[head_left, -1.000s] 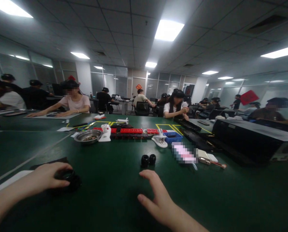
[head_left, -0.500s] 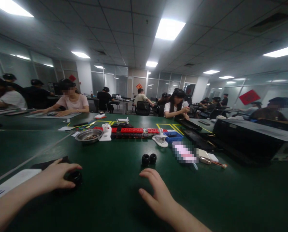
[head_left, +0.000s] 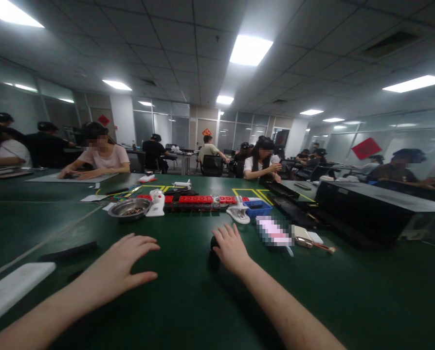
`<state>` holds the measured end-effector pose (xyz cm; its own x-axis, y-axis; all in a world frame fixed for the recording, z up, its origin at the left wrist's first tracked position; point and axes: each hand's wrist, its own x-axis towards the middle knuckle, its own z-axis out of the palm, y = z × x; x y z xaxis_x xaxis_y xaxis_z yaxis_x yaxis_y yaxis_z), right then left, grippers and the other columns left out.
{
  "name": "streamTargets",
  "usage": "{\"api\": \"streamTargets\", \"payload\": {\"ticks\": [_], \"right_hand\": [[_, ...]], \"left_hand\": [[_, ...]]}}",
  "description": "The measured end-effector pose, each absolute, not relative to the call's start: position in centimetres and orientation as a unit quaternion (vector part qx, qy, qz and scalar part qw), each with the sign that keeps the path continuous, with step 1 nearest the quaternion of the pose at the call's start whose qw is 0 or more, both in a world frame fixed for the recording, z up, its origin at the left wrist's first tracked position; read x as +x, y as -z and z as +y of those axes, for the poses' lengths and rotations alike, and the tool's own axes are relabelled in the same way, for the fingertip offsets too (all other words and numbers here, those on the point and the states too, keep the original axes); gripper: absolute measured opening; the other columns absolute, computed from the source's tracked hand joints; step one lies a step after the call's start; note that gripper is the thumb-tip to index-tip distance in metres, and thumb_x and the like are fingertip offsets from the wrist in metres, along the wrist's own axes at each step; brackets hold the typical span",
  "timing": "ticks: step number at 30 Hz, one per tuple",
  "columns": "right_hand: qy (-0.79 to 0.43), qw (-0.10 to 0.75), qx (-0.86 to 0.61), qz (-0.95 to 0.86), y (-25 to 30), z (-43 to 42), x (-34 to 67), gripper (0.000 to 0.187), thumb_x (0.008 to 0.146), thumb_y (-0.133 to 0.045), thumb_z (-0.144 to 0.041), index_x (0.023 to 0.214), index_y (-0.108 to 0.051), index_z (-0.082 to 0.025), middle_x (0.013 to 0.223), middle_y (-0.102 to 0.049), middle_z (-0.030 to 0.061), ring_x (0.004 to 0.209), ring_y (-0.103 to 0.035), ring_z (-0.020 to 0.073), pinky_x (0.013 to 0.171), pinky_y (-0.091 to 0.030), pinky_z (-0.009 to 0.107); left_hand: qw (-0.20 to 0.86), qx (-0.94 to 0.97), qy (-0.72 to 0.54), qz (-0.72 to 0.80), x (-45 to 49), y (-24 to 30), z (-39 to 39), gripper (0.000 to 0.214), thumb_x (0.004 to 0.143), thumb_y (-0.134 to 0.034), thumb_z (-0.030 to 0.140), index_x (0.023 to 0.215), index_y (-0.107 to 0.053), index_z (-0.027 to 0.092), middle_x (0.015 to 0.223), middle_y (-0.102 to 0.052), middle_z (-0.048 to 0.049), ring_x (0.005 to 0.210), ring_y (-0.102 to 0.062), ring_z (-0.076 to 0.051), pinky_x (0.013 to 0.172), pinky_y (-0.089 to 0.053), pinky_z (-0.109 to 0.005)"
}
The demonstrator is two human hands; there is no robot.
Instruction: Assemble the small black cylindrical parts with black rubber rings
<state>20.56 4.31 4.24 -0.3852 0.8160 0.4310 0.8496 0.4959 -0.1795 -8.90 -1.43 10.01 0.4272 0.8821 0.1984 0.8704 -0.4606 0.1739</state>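
Observation:
My left hand (head_left: 130, 265) hovers over the green table with thumb and fingers spread apart, nothing visible between them. Left of that wrist a dark piece (head_left: 73, 276) shows in part; the forearm hides the rest. My right hand (head_left: 231, 249) is curled over a small round black piece (head_left: 213, 243), whose left side peeks out beside the fingers. Anything else beneath that palm is hidden.
A metal bowl (head_left: 130, 209) of small parts, a red strip (head_left: 195, 200), a white clamp-like item (head_left: 238, 212) and a blue basket (head_left: 257, 209) stand beyond my hands. On the right is a large black case (head_left: 363, 209); a white block (head_left: 16, 291) lies left.
My left hand has come off the round black piece and moved right, fingers spread. My right hand has reached forward over the pair of round black pieces. The view has shifted slightly.

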Motion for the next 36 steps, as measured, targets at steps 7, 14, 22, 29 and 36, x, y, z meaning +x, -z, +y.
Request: {"api": "streamTargets", "payload": {"ticks": [7, 14, 22, 29, 36], "right_hand": [[0.004, 0.168, -0.459, -0.873, -4.9, 2.6, 19.9, 0.035, 0.070, -0.066, -0.017, 0.104, -0.058, -0.016, 0.100, -0.061, 0.0098, 0.103, -0.048, 0.0274, 0.100, -0.022, 0.046], [-0.188, 0.184, -0.414, -0.872, -6.2, -2.7, 20.6, 0.054, 0.064, -0.071, -0.021, 0.113, -0.049, -0.019, 0.108, -0.057, 0.0049, 0.099, -0.051, 0.0201, 0.085, -0.040, 0.028], [-0.230, 0.206, -0.457, -0.834, -5.2, -2.9, 19.6, 0.041, 0.062, -0.073, -0.027, 0.099, -0.056, -0.018, 0.098, -0.057, 0.0051, 0.091, -0.051, 0.0214, 0.078, -0.041, 0.029], [-0.295, 0.254, -0.401, -0.829, -5.8, -3.8, 19.4, 0.047, 0.063, -0.063, -0.010, 0.107, -0.050, -0.018, 0.107, -0.053, 0.0058, 0.098, -0.050, 0.0197, 0.086, -0.039, 0.030], [-0.254, 0.248, -0.436, -0.827, -4.4, -3.6, 18.9, 0.041, 0.065, -0.063, -0.013, 0.104, -0.052, -0.017, 0.100, -0.055, 0.0059, 0.092, -0.050, 0.0204, 0.082, -0.040, 0.031]], "left_hand": [[0.152, 0.838, -0.166, 0.498, -1.0, -4.9, -2.4, 0.065, 0.066, -0.067, 0.040, 0.124, -0.045, 0.023, 0.131, -0.046, -0.0078, 0.121, -0.039, -0.027, 0.103, -0.031, -0.043], [0.209, 0.855, -0.172, 0.442, 2.3, -0.7, -0.3, 0.063, 0.053, -0.075, 0.045, 0.109, -0.057, 0.024, 0.111, -0.060, -0.0073, 0.108, -0.051, -0.030, 0.104, -0.012, -0.058], [0.234, 0.868, -0.184, 0.397, 2.6, -1.0, -0.3, 0.049, 0.057, -0.072, 0.044, 0.102, -0.060, 0.026, 0.104, -0.058, -0.0039, 0.101, -0.052, -0.028, 0.103, -0.014, -0.059], [0.242, 0.874, -0.153, 0.394, 2.4, -1.3, -0.3, 0.048, 0.058, -0.071, 0.042, 0.101, -0.060, 0.023, 0.106, -0.057, -0.0063, 0.104, -0.050, -0.028, 0.105, -0.012, -0.057], [0.235, 0.874, -0.167, 0.392, 2.1, -1.2, -0.3, 0.045, 0.055, -0.072, 0.038, 0.097, -0.062, 0.025, 0.107, -0.056, -0.0042, 0.105, -0.049, -0.027, 0.105, -0.012, -0.055]]}}
